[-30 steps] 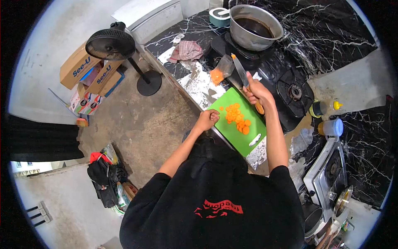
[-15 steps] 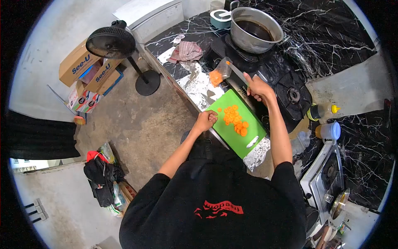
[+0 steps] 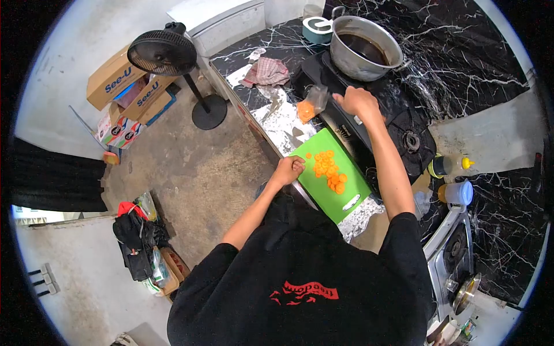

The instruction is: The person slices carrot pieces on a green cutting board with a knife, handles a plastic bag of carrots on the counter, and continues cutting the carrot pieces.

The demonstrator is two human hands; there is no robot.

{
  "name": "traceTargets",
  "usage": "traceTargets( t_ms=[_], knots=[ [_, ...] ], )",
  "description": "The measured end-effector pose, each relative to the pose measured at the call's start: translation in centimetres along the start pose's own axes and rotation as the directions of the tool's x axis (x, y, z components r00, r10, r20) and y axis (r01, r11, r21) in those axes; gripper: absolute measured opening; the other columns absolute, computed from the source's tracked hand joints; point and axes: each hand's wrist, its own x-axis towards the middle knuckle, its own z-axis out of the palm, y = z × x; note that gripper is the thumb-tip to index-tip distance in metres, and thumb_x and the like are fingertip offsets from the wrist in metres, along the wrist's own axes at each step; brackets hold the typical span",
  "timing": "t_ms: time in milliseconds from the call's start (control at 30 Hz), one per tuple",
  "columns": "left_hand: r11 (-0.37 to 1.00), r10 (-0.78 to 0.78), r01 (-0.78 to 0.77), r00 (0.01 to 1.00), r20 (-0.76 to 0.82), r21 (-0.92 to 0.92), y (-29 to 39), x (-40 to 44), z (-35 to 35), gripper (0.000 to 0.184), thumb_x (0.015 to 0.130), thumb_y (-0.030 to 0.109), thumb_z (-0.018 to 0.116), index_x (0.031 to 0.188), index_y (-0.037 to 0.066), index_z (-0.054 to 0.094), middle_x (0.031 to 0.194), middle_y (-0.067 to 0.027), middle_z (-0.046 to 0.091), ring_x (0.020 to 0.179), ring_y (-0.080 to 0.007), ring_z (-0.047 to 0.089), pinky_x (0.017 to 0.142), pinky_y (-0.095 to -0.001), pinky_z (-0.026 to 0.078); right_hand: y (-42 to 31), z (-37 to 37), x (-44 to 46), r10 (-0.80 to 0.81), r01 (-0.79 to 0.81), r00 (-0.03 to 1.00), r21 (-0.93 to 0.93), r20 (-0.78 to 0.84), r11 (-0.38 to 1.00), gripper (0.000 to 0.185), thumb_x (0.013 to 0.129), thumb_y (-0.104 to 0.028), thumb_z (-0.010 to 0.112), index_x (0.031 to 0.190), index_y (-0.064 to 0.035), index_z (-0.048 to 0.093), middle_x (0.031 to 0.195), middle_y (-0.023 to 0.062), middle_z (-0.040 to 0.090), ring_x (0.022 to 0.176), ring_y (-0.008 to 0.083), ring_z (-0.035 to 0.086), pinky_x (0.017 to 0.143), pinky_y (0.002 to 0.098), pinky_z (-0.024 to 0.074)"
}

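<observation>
My left hand (image 3: 290, 169) rests at the near left edge of a green cutting board (image 3: 314, 191), its fingers curled in; whether they hold anything is hidden. On the board lies a heap of orange carrot slices (image 3: 329, 171), with one slice apart near the top. My right hand (image 3: 359, 104) is over the black gas stove, beyond the board, with its fingers curled and the thumb side toward a clear plastic bag (image 3: 317, 97) that has orange pieces inside. No knife blade can be made out at this hand now.
A large metal pot (image 3: 366, 68) of dark liquid stands on the black stove (image 3: 398, 112). Beside it are a checked cloth (image 3: 266, 72) and a teal-and-white container (image 3: 317, 30). A yellow-capped bottle (image 3: 453, 165) and a blue-lidded jug (image 3: 459, 193) stand right. A fan (image 3: 163, 55) stands on the floor.
My right hand has moved up and farther over the stove, toward the pot. The knife blade that showed in it before is no longer visible. My left hand stays by the board.
</observation>
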Motion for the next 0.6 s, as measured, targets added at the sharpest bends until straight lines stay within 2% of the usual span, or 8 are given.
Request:
traceTargets(
  t_ms=[100, 167, 300, 400, 467, 500, 533, 600],
  knots=[
    [1.0, 0.002, -0.002, 1.0, 0.001, -0.011, 0.1, 0.0, -0.2, 0.02, 0.078, 0.004, 0.063, 0.096, -0.006, 0.062, 0.074, -0.009, 0.065, 0.068, -0.0109, 0.062, 0.065, -0.025, 0.05, 0.2, -0.1, -0.4, -0.074, 0.079, 0.996, -0.133, 0.044, 0.988, 0.051, 0.086, -0.047, 0.053, 0.108, -0.002, 0.061, 0.11, 0.0203, 0.061, 0.102, 0.0358, 0.059, 0.084, 0.0447, 0.0485],
    [1.0, -0.015, 0.015, 1.0, 0.009, -0.012, 0.1, 0.0, 0.1, 0.021, 0.078, 0.004, 0.064, 0.096, -0.005, 0.062, 0.073, -0.009, 0.065, 0.068, -0.0107, 0.061, 0.065, -0.0249, 0.05, 0.5, 0.2, -0.3, -0.023, 0.023, 1.0, -0.029, -0.004, 0.999, 0.051, 0.086, -0.047, 0.053, 0.108, -0.0021, 0.061, 0.11, 0.0204, 0.061, 0.103, 0.0361, 0.059, 0.085, 0.0452, 0.0484],
    [1.0, 0.02, -0.02, 1.0, 0.003, -0.019, -0.8, 0.4, 0.3, 0.02, 0.078, 0.004, 0.064, 0.096, -0.005, 0.062, 0.07, -0.0089, 0.063, 0.065, -0.0104, 0.059, 0.063, -0.0249, 0.049, 1.6, 0.0, -0.5, 0.018, -0.018, 0.999, -0.017, 0.032, 1.0, 0.051, 0.087, -0.048, 0.051, 0.109, -0.0024, 0.061, 0.112, 0.0212, 0.06, 0.104, 0.037, 0.058, 0.086, 0.0453, 0.0477],
    [0.999, 0.036, -0.036, 0.999, 0.0, -0.016, -0.6, 0.3, 0.2, 0.02, 0.077, 0.003, 0.064, 0.095, -0.005, 0.062, 0.069, -0.0081, 0.062, 0.064, -0.0098, 0.058, 0.062, -0.0246, 0.048, 2.7, 0.6, -0.3, 0.014, -0.015, 0.994, 0.015, 0.112, 1.0, 0.054, 0.089, -0.048, 0.048, 0.107, 0.0011, 0.061, 0.113, 0.0249, 0.059, 0.105, 0.038, 0.058, 0.087, 0.0454, 0.0473],
    [0.999, 0.047, -0.047, 0.999, 0.004, -0.024, -0.2, 0.2, 0.3, 0.019, 0.077, 0.003, 0.064, 0.094, -0.005, 0.062, 0.068, -0.0075, 0.061, 0.063, -0.0092, 0.057, 0.061, -0.0243, 0.047, 3.4, 0.5, -0.3, 0.055, -0.081, 0.984, 0.15, 0.17, 0.985, 0.059, 0.091, -0.048, 0.043, 0.106, 0.0066, 0.059, 0.111, 0.0304, 0.057, 0.106, 0.039, 0.057, 0.089, 0.0463, 0.0457],
    [0.999, 0.048, -0.048, 0.999, 0.007, -0.003, 0.0, 0.1, 0.2, 0.019, 0.077, 0.003, 0.064, 0.094, -0.005, 0.062, 0.067, -0.007, 0.061, 0.062, -0.0086, 0.056, 0.06, -0.0239, 0.047, 3.8, 0.8, -0.5, 0.011, -0.024, 0.996, 0.142, 0.092, 0.99, 0.063, 0.092, -0.049, 0.041, 0.095, 0.0115, 0.06, 0.095, 0.0312, 0.062, 0.091, 0.0388, 0.063, 0.079, 0.0459, 0.0494],
    [0.999, 0.049, -0.049, 0.999, 0.01, 0.021, 0.2, 0.0, 0.0, 0.019, 0.077, 0.002, 0.064, 0.094, -0.005, 0.062, 0.066, -0.0065, 0.06, 0.061, -0.0081, 0.055, 0.06, -0.0236, 0.047, 4.3, 1.0, -0.7, 0.014, -0.027, 0.996, 0.146, 0.092, 0.989, 0.063, 0.092, -0.049, 0.041, 0.095, 0.0115, 0.06, 0.095, 0.0312, 0.062, 0.091, 0.0388, 0.063, 0.079, 0.0459, 0.0494],
    [0.998, 0.056, -0.056, 0.998, 0.017, 0.018, 0.0, 0.2, -0.1, 0.018, 0.077, 0.002, 0.064, 0.093, -0.005, 0.062, 0.066, -0.006, 0.059, 0.061, -0.0077, 0.054, 0.059, -0.0233, 0.046, 4.9, 1.1, -1.2, -0.043, -0.014, 0.986, 0.333, 0.162, 0.943, 0.068, 0.093, -0.052, 0.039, 0.061, 0.0062, 0.055, 0.045, 0.0131, 0.051, 0.034, 0.0236, 0.05, 0.035, 0.0365, 0.0389]
  ],
)
